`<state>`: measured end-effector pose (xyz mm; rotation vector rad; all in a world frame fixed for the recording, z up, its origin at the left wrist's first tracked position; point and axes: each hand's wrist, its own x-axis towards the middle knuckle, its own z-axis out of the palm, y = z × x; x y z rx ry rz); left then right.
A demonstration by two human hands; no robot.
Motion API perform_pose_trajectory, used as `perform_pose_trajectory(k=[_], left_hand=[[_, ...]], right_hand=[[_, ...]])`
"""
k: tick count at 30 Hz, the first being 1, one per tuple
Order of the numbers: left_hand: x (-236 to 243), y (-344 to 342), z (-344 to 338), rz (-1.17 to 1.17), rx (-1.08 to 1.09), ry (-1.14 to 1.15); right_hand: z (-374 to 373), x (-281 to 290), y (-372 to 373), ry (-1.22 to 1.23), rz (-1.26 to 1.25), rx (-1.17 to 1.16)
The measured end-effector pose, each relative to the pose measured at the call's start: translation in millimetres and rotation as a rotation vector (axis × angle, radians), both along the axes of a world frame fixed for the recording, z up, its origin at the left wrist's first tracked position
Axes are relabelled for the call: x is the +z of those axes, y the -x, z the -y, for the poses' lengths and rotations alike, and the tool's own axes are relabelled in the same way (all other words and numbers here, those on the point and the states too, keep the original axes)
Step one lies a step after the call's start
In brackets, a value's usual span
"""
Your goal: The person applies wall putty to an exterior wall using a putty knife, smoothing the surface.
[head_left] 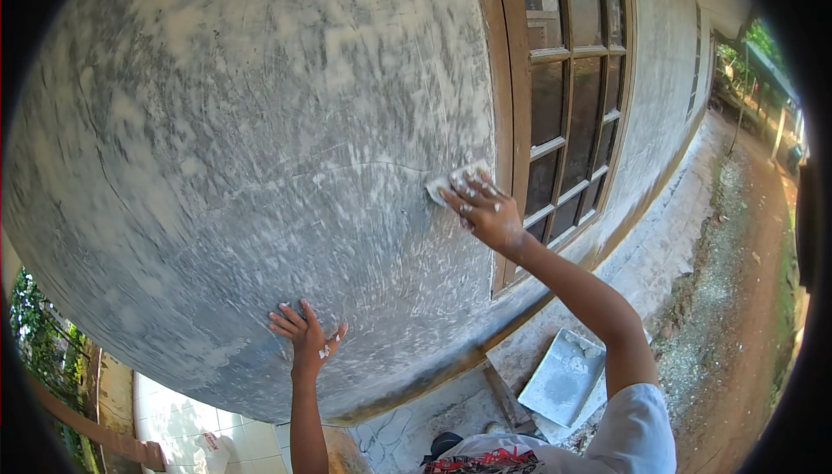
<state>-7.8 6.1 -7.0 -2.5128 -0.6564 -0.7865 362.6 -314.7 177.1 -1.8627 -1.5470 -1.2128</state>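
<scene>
My right hand (485, 207) presses a small pale sanding pad (451, 184) flat against the grey, white-streaked plastered wall (260, 145), just left of the wooden window frame (511, 84). Its fingers are spread over the pad and dusted white. My left hand (303, 328) rests lower on the wall with its fingers apart and palm against the surface, holding nothing.
A brown wooden window with several dark panes (572, 101) stands right of the wall. A grey flat tray (563, 376) lies on the concrete walkway below. A dirt path (745, 283) runs along the house on the right. White floor tiles (199, 426) show at lower left.
</scene>
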Motion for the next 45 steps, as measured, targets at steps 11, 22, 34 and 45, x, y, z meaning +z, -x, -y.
perform_pose_trajectory(k=[11,22,34,45], left_hand=[[11.6,-4.2,13.9,-0.067,0.01,0.443],[28.8,-20.4,21.1,-0.163,0.068,0.563],[23.8,-6.3,22.7,-0.125,0.051,0.576],[-20.6,-16.8,6.0,-0.091,0.052,0.034]], right_hand=[[-1.3,159.2,59.2,-0.226,-0.087,0.194],[-40.9,77.8,65.6,-0.01,-0.015,0.032],[-44.4,101.4,67.0,0.068,0.022,0.041],[-49.8,200.3,81.3,-0.377,0.075,0.214]])
